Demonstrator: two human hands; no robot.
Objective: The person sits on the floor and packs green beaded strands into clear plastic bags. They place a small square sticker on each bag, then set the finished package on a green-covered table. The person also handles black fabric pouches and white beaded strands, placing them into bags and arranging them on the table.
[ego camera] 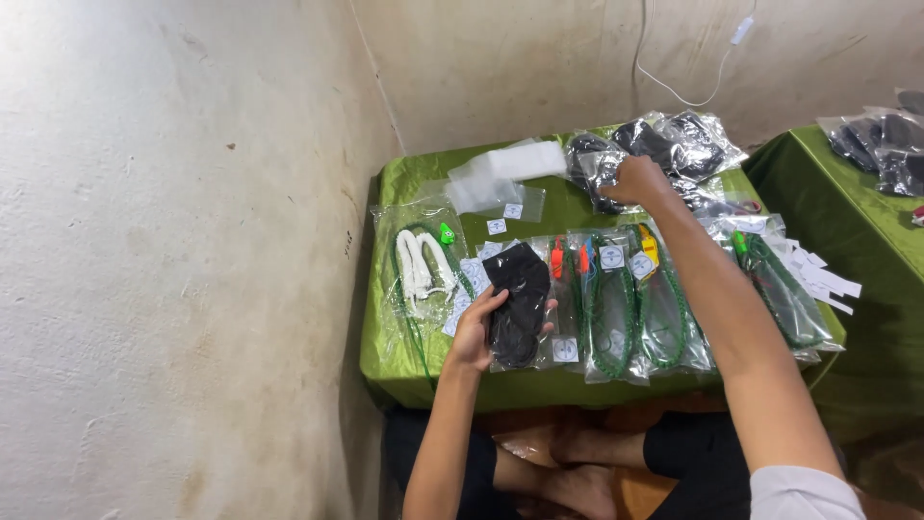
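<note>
My left hand holds a clear bag with a black item inside over the front of a low table with a green cloth. My right hand reaches to the back of the table and grips a clear bag from the pile of black bagged items. Bags with green cords lie between the two hands. A bag with a white cord and a green cord sits to the left of my left hand.
A stack of empty clear bags lies at the back left. Small white labels are scattered at the right edge. A second green table with more black bagged items stands to the right. Walls close in behind and to the left.
</note>
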